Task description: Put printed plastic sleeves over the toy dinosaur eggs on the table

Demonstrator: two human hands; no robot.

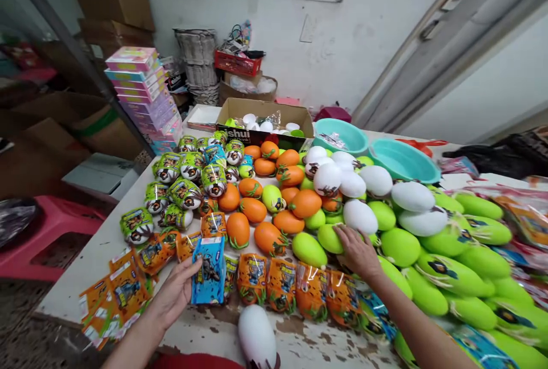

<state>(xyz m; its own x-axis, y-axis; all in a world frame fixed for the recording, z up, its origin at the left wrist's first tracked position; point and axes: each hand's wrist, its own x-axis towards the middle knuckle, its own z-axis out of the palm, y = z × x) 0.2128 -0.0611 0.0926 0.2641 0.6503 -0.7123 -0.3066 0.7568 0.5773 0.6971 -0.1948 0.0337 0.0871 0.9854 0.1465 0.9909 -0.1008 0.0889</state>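
My left hand point(174, 294) grips a blue printed packet point(209, 271) by its left edge, just above the table's near side. My right hand point(358, 250) rests palm down with its fingers spread on a green egg-shaped toy point(330, 238) in the heap. Around it lie orange eggs point(269, 236), white eggs point(359, 216) and more green eggs point(445, 271). A row of orange packets point(281, 284) lies between my hands. One white egg point(257, 336) sits alone at the table's near edge.
Green wrapped eggs point(185, 192) crowd the left of the worn white table point(295, 335). Behind stand an open cardboard box point(265, 117), two teal basins point(405, 161) and stacked pink boxes point(143, 92). A red stool point(51, 232) is at the left.
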